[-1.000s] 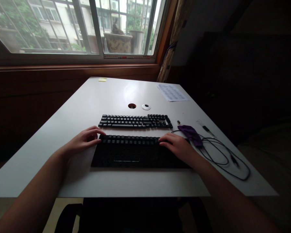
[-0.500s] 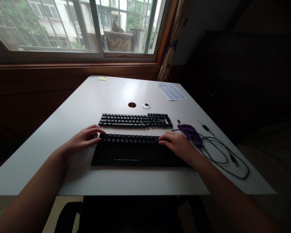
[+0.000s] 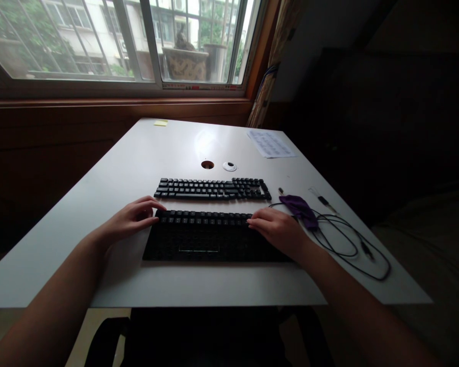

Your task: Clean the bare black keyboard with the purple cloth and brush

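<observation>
A black keyboard base (image 3: 214,244) lies near the front of the white desk, with two rows of keycaps fitted along its far side and bare lower rows. At its left end, my left hand (image 3: 137,218) touches the corner, thumb and fingers apart. My right hand (image 3: 277,227) rests over the right part of the base, its fingertips together at the end of the keycap rows; whatever is between them is too small to make out. Behind the base, loose black keycaps (image 3: 210,189) stand grouped in keyboard layout on the desk.
A purple cloth (image 3: 299,210) and a coiled black cable (image 3: 340,252) lie at the right, beside a small tool (image 3: 323,201). Farther back are a round hole (image 3: 207,165), a white disc (image 3: 229,166), printed papers (image 3: 271,144) and a yellow note (image 3: 160,123).
The fingers of my right hand have drawn closer together and shifted slightly left at the keycap rows. My left hand stays at the base's left corner.
</observation>
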### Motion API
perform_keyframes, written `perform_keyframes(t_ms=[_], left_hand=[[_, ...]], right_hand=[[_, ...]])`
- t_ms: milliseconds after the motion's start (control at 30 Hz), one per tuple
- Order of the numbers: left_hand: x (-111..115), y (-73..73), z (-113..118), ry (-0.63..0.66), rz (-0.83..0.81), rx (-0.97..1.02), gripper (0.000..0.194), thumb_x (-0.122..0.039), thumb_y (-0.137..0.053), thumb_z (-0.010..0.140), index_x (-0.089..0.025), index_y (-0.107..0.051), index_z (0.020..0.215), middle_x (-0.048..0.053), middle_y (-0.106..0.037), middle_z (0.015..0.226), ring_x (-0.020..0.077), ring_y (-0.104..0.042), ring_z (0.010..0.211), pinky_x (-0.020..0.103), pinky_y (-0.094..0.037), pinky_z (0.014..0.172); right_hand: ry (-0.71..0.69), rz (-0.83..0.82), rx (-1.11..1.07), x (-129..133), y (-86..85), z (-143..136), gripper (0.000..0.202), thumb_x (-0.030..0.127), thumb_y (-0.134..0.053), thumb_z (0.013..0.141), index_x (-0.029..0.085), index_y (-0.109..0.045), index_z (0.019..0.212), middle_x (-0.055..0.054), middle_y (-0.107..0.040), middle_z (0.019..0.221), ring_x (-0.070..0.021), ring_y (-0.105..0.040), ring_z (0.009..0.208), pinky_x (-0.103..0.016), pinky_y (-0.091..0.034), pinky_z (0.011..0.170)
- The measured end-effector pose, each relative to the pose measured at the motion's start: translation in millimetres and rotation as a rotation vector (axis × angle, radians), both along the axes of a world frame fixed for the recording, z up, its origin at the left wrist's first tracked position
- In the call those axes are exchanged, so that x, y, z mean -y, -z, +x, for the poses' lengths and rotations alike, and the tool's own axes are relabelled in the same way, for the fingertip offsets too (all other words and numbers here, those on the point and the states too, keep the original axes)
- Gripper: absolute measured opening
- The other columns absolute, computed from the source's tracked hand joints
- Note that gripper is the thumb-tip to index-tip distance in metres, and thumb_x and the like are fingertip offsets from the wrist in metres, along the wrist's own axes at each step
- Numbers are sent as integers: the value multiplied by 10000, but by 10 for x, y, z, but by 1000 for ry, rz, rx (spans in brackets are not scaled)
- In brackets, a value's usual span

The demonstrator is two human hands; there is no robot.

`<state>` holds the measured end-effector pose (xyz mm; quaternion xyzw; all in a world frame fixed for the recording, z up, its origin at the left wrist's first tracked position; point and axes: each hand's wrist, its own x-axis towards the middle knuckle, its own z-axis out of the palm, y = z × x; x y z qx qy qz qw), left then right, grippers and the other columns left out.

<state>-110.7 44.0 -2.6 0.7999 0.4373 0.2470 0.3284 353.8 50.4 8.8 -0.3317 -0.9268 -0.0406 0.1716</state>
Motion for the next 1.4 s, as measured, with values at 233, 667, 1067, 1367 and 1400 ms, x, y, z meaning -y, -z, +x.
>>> perform_keyframes(t_ms=[233, 667, 1067, 1367, 1400], left_hand=[[2, 0, 7, -6, 7, -11, 301, -425, -599, 1001, -232, -678, 1218, 64, -592, 1148, 156, -599, 845, 296, -526, 777], [4, 14, -12, -1, 5, -4, 298, -413, -601, 1000, -235, -671, 1229, 72, -596, 1161, 154, -598, 840, 291, -531, 765], [22, -15, 22, -7, 0, 3, 299, -418, -604, 1001, -234, -672, 1226, 72, -595, 1130, 154, -590, 817, 291, -531, 734], [32, -34, 34, -34, -20, 11, 320, -433, -638, 982, -233, -668, 1231, 57, -591, 1065, 146, -587, 792, 266, -522, 684], [32, -31, 34, -34, -21, 15, 319, -434, -642, 980, -231, -669, 1224, 55, -588, 1063, 140, -581, 777, 261, -518, 669]], right_hand=[[14, 60, -84, 89, 68, 44, 188, 239, -602, 1004, 201, -746, 1120, -81, -706, 1024, -209, -627, 925, -374, -556, 857], [151, 106, -228, 441, 145, -70, 378, 169, -592, 980, 212, -653, 1351, -102, -702, 1144, -259, -628, 1054, -465, -565, 966], [184, 41, -208, 597, 303, -259, 483, 271, -555, 1015, 211, -531, 1494, -133, -660, 1351, -299, -604, 1289, -510, -552, 1092], [186, 33, -289, 565, 279, -248, 443, 215, -518, 1015, 195, -558, 1456, -112, -701, 1300, -267, -635, 1243, -484, -547, 1095], [186, 30, -292, 563, 283, -244, 438, 216, -520, 1015, 196, -562, 1450, -110, -704, 1297, -266, -637, 1240, -486, -545, 1095]])
